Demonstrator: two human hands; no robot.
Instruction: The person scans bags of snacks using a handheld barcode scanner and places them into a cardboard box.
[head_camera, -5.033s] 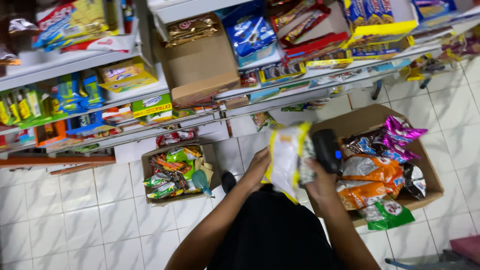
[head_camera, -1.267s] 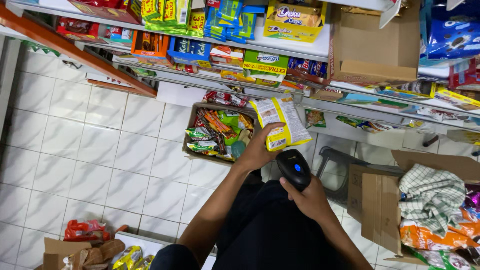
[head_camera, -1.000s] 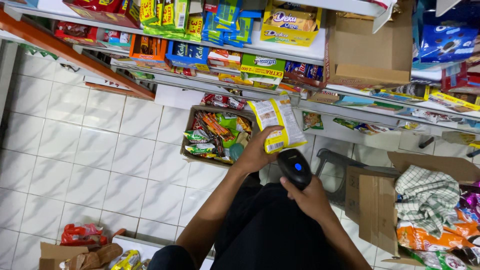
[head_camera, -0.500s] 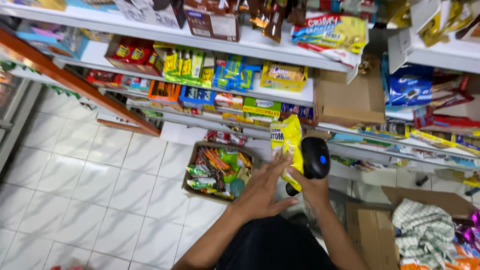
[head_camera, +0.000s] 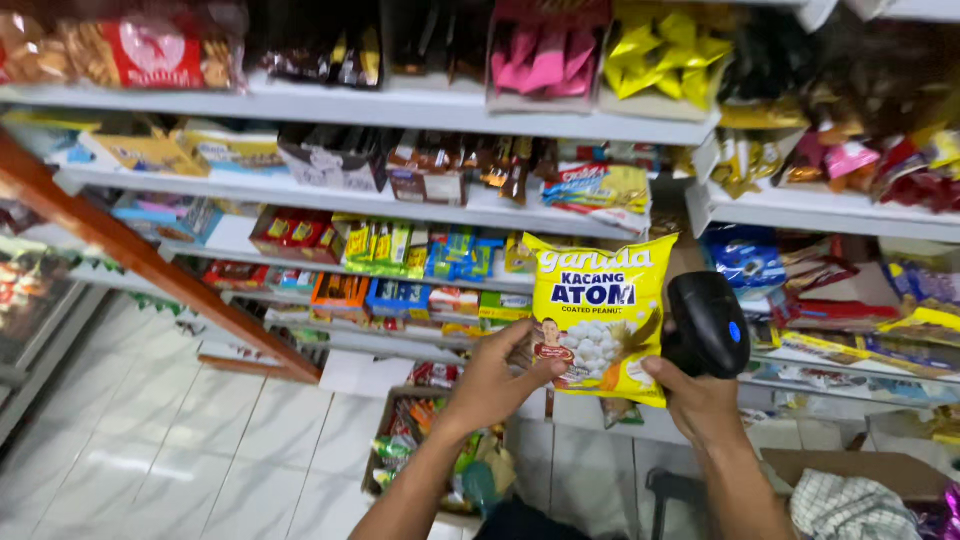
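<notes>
Hands meet at a yellow plastic snack bag (head_camera: 598, 315) with a picture of white coated nuts on its front, raised in front of the shelving. Left hand (head_camera: 495, 380): grip clenched on the bag's lower left corner, thumb on the printed face, fingers curled behind. Right hand (head_camera: 700, 400): grip clenched around the handle of a black handheld barcode scanner (head_camera: 708, 322), thumb tip touching the bag's lower right corner; the scanner head, with a small blue light, stands just right of the bag.

Directly behind the bag, a white shelf (head_camera: 400, 265) carries green, blue and orange snack boxes (head_camera: 400, 250) to the bag's left. Above the bag, a higher white shelf (head_camera: 420, 110) bears a tray of pink wrapped packets (head_camera: 545, 55) and a cluster of shiny yellow packets (head_camera: 660, 50). Below and left of the bag, an open brown cardboard box (head_camera: 415, 450) of mixed colourful packets sits on the white tiled floor (head_camera: 200, 440). Far left of the bag, an orange-brown slanted rail (head_camera: 140, 260) crosses the shelves. Lower right of the bag lies a green-and-white checked cloth (head_camera: 850, 505).
</notes>
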